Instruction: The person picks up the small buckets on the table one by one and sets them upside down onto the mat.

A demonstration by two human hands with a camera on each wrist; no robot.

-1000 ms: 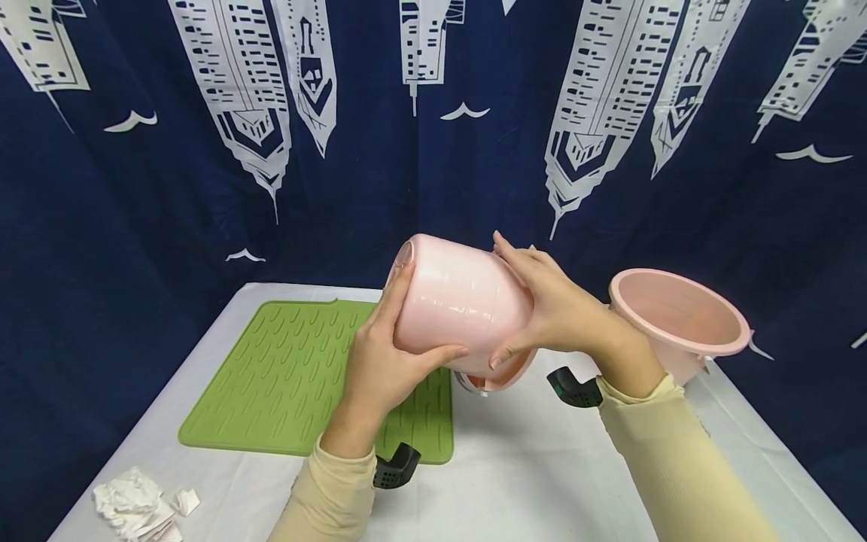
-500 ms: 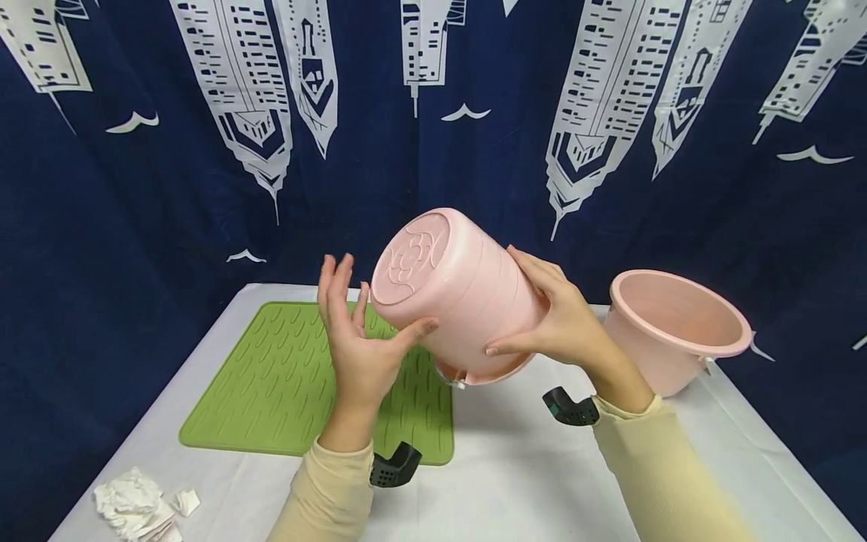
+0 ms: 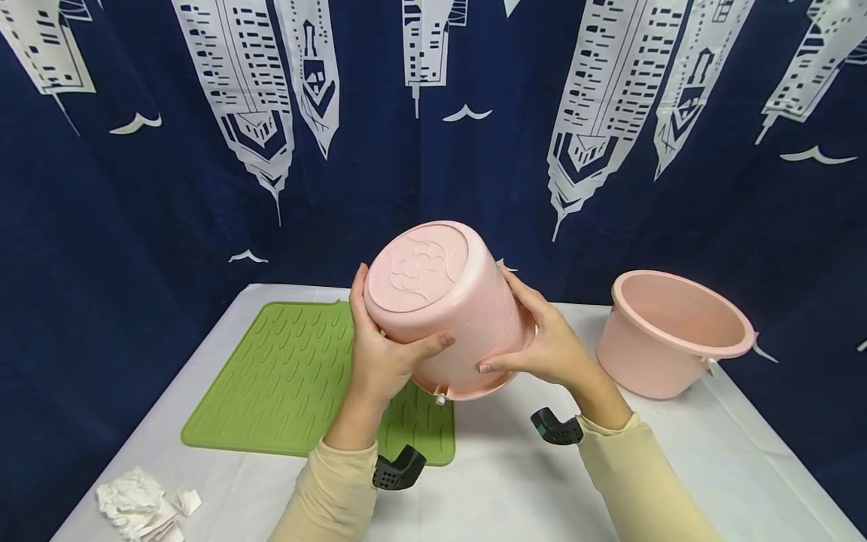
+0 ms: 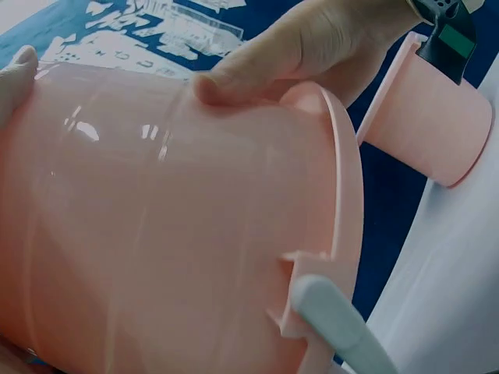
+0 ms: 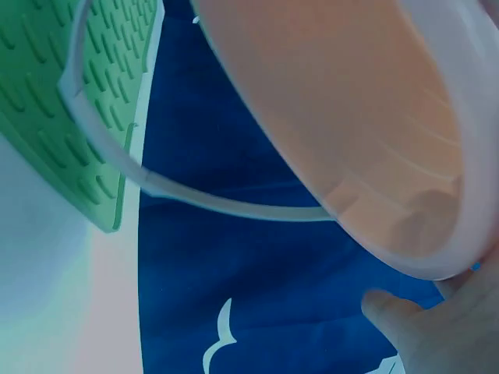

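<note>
A person holds a round, pale pink plastic bucket (image 3: 484, 316) up in the air, above the table (image 3: 501, 489) with its white cloth. It is tipped, so its flat bottom, with a raised flower shape, faces up and toward the person. Its mouth points down and to the right. In the head view it covers part of the flat, bumpy green mat (image 3: 291, 376).

The left hand (image 3: 381, 360) grips the bottom end, thumb on the near side and fingers round the left side. The right hand (image 3: 552, 342) grips nearer the rim, thumb in front and fingers behind. No hand holds the thin, white curved handle (image 5: 234, 208), which sticks out past the rim.

To hold it well, I would keep 1 hand at each end, as now. The shiny side looks slippery, so press firmly, but don't squeeze hard. If it must turn, move just 1 hand at a time. The loose handle may swing and knock something, so give it room. Keep the rim off the table, too, and away from the wide pink plastic bucket (image 3: 640, 361) standing upright on the right.
</note>
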